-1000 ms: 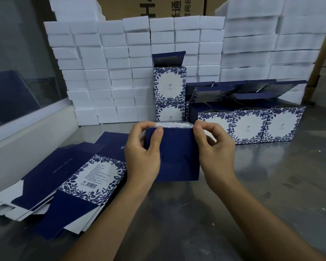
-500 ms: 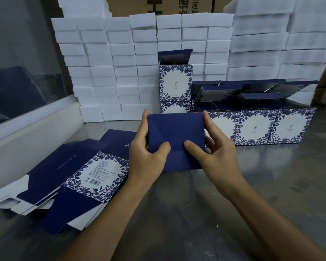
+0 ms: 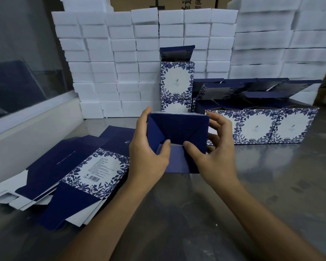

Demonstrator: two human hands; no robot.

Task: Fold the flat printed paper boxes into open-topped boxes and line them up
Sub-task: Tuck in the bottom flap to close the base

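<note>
item: navy paper box (image 3: 177, 132), held above the steel table (image 3: 252, 194), bottom flaps toward the camera, closing. left hand (image 3: 149, 153) and right hand (image 3: 215, 157) both grasp it, thumbs pressing the flaps. done: row of folded boxes (image 3: 262, 127) right, two stacked (image 3: 176, 85) behind. left: pile of flat blanks (image 3: 79, 166). open tabletop near right; foam-block wall (image 3: 120, 63) bounds rear.

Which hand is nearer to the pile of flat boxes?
Left. The left hand is just right of the flat pile; the right hand lies farther right, beyond the held box.
</note>
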